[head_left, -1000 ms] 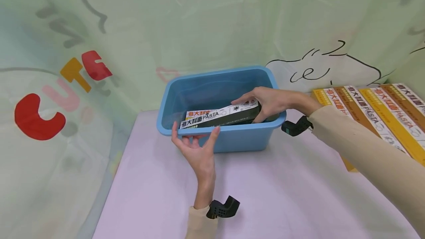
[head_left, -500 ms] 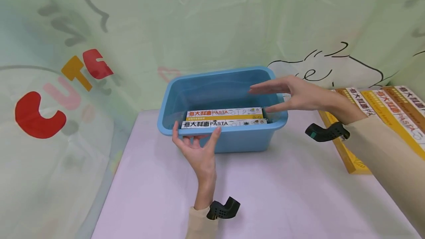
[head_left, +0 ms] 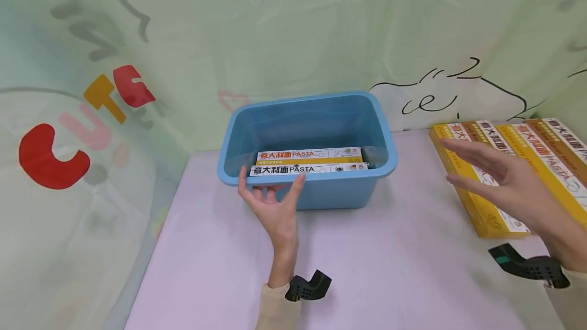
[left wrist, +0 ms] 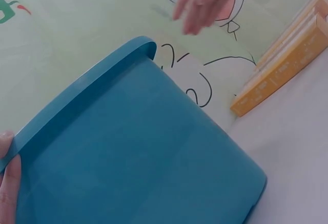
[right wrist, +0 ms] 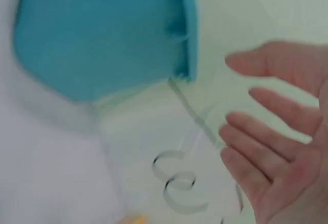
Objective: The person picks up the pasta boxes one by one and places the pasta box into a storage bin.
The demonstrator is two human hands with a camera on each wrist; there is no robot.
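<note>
A blue plastic bin (head_left: 337,195) stands on the table against the back cloth. My left hand (head_left: 275,218) holds its front rim, with a finger and the thumb over the edge; the left wrist view shows the rim (left wrist: 82,83) pinched at the lower left. Inside lie two pasta boxes, a yellow-and-white one (head_left: 312,155) behind a white-topped one (head_left: 309,169). My right hand (head_left: 518,187) is off to the right with fingers spread and nothing in it. In the head view it overlaps the near part of a row of pasta boxes (head_left: 468,169).
That row holds several yellow and brown boxes lying side by side at the table's right. A green printed cloth (head_left: 293,39) hangs behind and to the left. The table (head_left: 220,258) has a pale lilac cover.
My right hand let go of the dark-sided pasta box, which now lies level in the bin, and moved right and toward me. My left hand stayed on the rim.
</note>
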